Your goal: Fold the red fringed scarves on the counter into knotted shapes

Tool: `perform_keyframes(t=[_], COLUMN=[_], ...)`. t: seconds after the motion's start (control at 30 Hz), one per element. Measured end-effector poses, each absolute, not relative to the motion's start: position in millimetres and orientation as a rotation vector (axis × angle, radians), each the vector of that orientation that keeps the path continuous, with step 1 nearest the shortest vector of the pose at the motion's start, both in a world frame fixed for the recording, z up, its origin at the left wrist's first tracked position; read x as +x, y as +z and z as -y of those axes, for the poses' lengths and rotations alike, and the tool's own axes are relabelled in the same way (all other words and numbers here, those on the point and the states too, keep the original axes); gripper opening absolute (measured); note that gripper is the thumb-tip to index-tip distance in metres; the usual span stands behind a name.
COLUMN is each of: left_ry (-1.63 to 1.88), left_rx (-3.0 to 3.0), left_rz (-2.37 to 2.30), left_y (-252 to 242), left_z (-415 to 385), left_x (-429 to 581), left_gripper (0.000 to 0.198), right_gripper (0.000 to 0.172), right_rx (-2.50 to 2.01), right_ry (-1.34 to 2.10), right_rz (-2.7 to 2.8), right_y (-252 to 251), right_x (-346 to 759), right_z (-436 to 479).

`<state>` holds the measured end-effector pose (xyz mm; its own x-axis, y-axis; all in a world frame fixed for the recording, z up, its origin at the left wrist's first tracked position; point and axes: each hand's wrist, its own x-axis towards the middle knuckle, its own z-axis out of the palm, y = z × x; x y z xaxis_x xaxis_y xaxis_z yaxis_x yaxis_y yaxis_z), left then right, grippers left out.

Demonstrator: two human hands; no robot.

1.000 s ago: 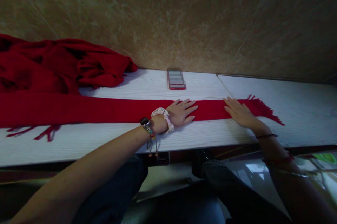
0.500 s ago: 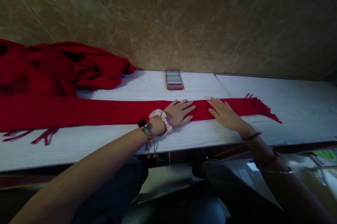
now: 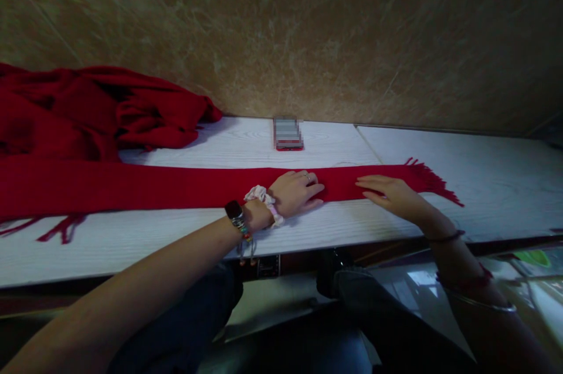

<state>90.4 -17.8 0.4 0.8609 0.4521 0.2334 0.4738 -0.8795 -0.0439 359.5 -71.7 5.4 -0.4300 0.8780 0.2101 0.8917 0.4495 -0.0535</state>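
Observation:
A red fringed scarf [image 3: 185, 187] lies in a long flat strip across the white tabletop, its right end fringe spread out. My left hand [image 3: 292, 193] rests palm down on the middle of the strip, fingers slightly bent and holding nothing. Farther right, my right hand [image 3: 393, 197] is over the scarf near its fringed end, with thumb and fingers apart and nothing between them. Whether the right fingertips touch the cloth I cannot tell.
A heap of red cloth [image 3: 92, 107] sits at the back left against the marbled wall [image 3: 281, 34]. Near the wall lies a phone-like object [image 3: 288, 133] with a blurred face. The white tabletop [image 3: 316, 224] ends just before my knees. A green item [image 3: 534, 257] shows at lower right.
My right hand has moved to the right along the scarf, its fingers drawn closer together. My left hand stays on the strip, its fingers now more bent.

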Motion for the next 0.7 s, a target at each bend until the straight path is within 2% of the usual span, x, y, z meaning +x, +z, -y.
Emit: perform_keyframes(t=[0.43, 0.7], left_ry=[-0.420, -0.160], left_rx=[-2.902, -2.910], left_rz=[0.593, 0.590], left_y=[-1, 12], left_z=[15, 20], left_x=[89, 87], left_gripper=[0.023, 0.029], right_gripper=[0.031, 0.028], right_rx=[-1.333, -1.225], right_ry=[-0.518, -0.637], right_rz=[2.519, 2.640], right_y=[6, 0], right_x=[353, 334], right_z=[87, 81])
